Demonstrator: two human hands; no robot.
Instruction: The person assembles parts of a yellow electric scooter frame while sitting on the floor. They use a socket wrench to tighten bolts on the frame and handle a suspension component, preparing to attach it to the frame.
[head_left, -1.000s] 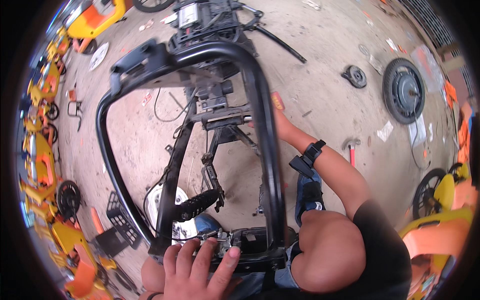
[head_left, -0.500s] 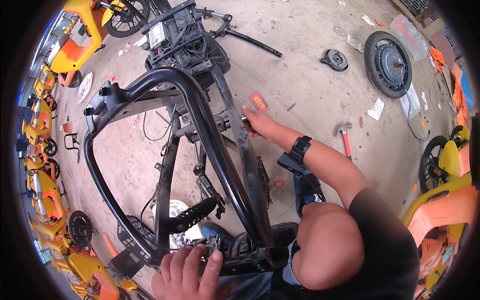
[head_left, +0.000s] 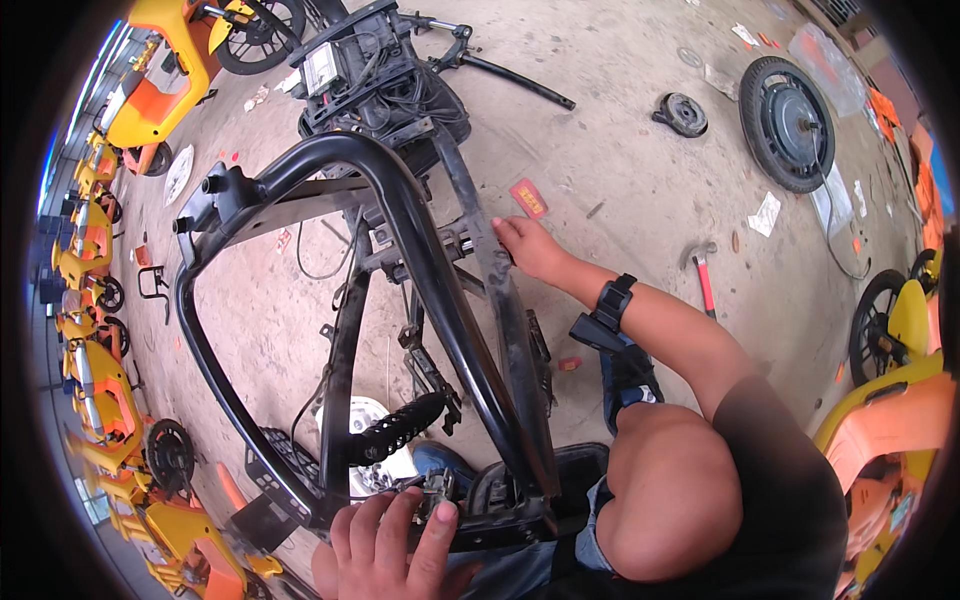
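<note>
1. Black tubular scooter frame (head_left: pixel 420 250): stands on the concrete floor (head_left: pixel 620 190), its curved top tube running from the upper left down to the lower middle of the view.
2. Left hand (head_left: pixel 385 545): fingers spread and laid on the frame's lower end, near a small metal fitting (head_left: pixel 437 490).
3. Right hand (head_left: pixel 525 248): closed around a frame strut at mid-height; black wristband (head_left: pixel 612 300) on the forearm.
4. Ribbed black footpeg (head_left: pixel 400 428): juts out inside the frame, over a white disc (head_left: pixel 365 440).
5. Loose wheel with tyre (head_left: pixel 790 120): lies flat toward the floor's upper right edge, a smaller round hub (head_left: pixel 682 113) just beside it.
6. Red-handled hammer (head_left: pixel 702 275): on the floor right of the forearm.
7. Red card (head_left: pixel 528 197): on the floor just beyond the right hand.
8. Orange-and-yellow scooters (head_left: pixel 95 350): ranked along the floor's left edge.
</note>
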